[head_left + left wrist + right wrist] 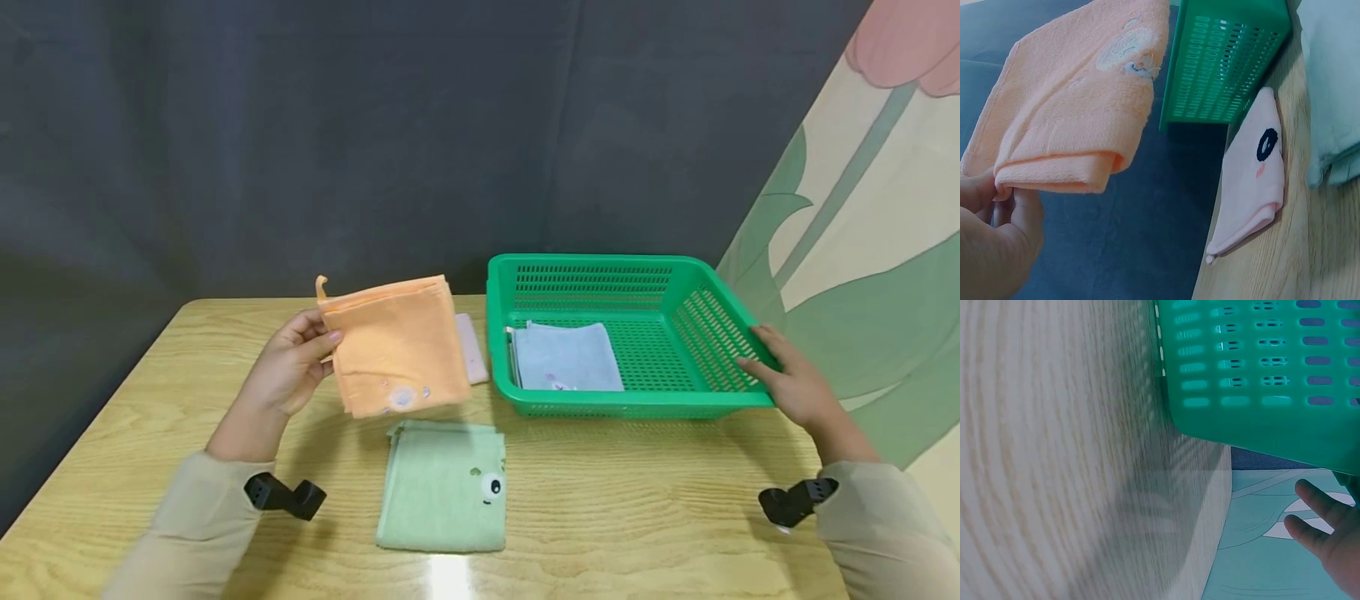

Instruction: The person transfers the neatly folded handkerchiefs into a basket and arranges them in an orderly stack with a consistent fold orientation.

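Observation:
My left hand (288,358) pinches the left edge of a folded orange towel (397,350) and holds it up above the table. In the left wrist view the towel's folded layers hang out from the thumb and fingers. My right hand (798,387) holds the right rim of the green basket (637,400), thumb over the edge; in the right wrist view two fingers (1310,534) stretch along outside. Inside the basket, at its left, lies a folded light blue towel (570,358). A pink towel (1250,175) rests on the table, partly hidden behind the orange one in the head view.
A folded green towel (442,492) with an embroidered eye lies on the wooden table (637,508) near the front. Behind the table hangs a dark curtain (375,150). A flower-patterned cloth (862,275) borders the right side.

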`<state>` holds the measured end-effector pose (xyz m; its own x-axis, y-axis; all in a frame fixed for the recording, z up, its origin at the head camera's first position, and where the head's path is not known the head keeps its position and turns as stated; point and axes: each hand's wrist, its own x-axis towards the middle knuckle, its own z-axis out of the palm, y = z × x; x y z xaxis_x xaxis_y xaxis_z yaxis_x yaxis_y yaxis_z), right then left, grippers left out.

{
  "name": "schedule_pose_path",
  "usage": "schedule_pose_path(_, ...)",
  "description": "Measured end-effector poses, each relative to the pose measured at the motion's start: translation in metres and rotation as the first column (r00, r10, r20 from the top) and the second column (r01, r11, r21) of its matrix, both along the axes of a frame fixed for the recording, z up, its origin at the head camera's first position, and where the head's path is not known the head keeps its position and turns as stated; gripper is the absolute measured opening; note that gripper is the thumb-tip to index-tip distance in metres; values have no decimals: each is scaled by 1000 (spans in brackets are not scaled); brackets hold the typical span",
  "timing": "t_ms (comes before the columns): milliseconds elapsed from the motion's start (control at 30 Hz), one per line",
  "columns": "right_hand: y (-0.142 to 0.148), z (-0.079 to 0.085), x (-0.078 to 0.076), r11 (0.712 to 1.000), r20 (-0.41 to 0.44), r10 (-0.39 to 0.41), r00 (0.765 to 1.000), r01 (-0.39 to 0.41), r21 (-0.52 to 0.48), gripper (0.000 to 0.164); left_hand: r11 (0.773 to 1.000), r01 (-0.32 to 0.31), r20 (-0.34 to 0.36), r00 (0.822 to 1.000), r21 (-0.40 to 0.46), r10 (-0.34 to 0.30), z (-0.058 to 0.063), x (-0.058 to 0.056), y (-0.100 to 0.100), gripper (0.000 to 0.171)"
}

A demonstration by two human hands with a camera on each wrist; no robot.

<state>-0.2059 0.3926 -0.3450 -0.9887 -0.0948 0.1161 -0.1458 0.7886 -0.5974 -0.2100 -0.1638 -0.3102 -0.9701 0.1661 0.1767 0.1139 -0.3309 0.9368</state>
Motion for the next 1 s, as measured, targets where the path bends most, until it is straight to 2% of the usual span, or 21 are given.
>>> schedule_pose_path(300, 3, -1, 2, 1000, -4, -8, 1000, 8, 21, 60, 1000, 0, 3, 1000, 27, -1, -4, -4, 11, 28)
schedule_pose_path(533, 1, -3, 1, 999, -11, -15, 1000, 15, 29, 60, 999, 2, 28, 1000, 45, -3, -5, -6, 16, 27)
schedule_pose_path(800, 0, -1, 0, 1000, -11, -9, 1000, 10, 11, 60, 996, 8, 22, 1000, 86, -10, -3, -10, 24, 26)
schedule_pose_path(1000, 1, -1, -1, 1000, -6, -6, 1000, 6, 13, 60, 998, 5, 34, 999, 61, -8, 0, -16, 31, 22)
